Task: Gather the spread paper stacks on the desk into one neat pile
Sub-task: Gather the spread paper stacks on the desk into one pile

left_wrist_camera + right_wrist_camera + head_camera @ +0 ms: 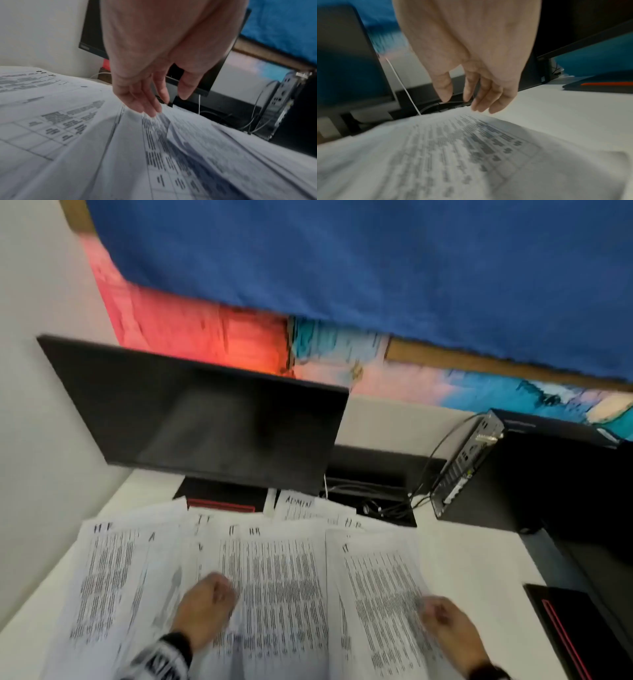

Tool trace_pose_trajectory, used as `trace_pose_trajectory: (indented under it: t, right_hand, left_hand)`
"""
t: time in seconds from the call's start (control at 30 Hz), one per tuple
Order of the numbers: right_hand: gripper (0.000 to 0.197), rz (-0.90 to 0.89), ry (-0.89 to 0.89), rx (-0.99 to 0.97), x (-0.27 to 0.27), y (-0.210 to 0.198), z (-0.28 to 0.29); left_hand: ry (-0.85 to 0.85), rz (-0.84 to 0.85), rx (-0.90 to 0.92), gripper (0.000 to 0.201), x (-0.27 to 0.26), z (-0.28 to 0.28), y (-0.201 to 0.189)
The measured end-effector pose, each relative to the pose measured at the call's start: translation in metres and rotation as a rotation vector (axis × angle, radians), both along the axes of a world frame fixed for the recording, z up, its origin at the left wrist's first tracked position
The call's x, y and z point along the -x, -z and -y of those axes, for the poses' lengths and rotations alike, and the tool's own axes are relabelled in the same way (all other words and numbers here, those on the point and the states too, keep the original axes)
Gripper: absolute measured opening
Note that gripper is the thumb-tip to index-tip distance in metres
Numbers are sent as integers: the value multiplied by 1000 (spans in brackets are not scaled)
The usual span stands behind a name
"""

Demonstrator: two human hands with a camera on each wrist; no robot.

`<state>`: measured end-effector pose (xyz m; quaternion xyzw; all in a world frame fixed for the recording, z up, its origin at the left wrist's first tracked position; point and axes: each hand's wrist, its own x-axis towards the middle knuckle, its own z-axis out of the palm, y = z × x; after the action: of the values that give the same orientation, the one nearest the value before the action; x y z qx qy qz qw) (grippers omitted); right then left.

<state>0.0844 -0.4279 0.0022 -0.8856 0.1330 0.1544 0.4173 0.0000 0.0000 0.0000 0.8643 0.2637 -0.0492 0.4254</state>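
Several printed sheets lie fanned and overlapping across the white desk (472,559): a left sheet (102,570), a middle sheet (281,577) and a right sheet (380,577), with more tucked behind. My left hand (214,594) is over the seam between the left and middle sheets. In the left wrist view its relaxed fingers (150,108) reach down to the paper (85,135) and grip nothing. My right hand (436,613) hovers at the right sheet's outer edge. Its fingers (494,102) hang loosely just above the paper (453,148), empty.
A dark monitor (205,412) stands behind the papers, with a black and red box (219,498) under it. A small computer (462,463) and cables (387,501) sit at the back right. A black notebook with a red stripe (575,628) lies at the right edge. A wall runs along the left.
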Motion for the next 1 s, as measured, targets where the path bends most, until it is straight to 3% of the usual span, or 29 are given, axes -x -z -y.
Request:
trace_pose_trajectory:
  t: [0.03, 0.1, 0.17, 0.33, 0.5, 0.53, 0.63, 0.67, 0.77, 0.9, 1.0]
  right_hand:
    - [28, 11, 16, 57, -7, 4, 6]
    - [59, -52, 19, 292, -12, 2, 11]
    - [79, -121, 25, 365, -13, -2, 11]
    - [83, -213, 62, 235, -11, 16, 0]
    - [99, -285, 133, -12, -15, 15, -32]
    - [95, -288, 134, -67, -17, 13, -37]
    - [34, -291, 151, -208, -17, 1, -53]
    - [26, -289, 176, -232, -19, -3, -58]
    - [21, -162, 155, -210, -22, -16, -73]
    - [27, 41, -58, 33, -21, -51, -89]
    - [19, 292, -45, 211, -19, -78, -85]
  left_hand:
    - [-18, -11, -18, 9, -5, 3, 5]
    - [-92, -35, -100, 25, -10, 10, 7]
    - [-210, -52, -113, 37, -12, 18, 7]
    - [-300, -129, -133, 54, -10, 39, 13]
    - [-170, -155, -144, 66, -17, 52, 17]
    - [-142, -170, -142, 72, -17, 54, 17]
    - [-76, -194, -189, 84, -16, 59, 14]
    - [-65, -193, -202, 85, -17, 59, 15]
    - [-122, -195, -49, 89, -20, 56, 13]
    - [-129, -236, 169, 82, -25, 49, 4]
    - [-119, -223, 205, 76, -28, 42, 2]
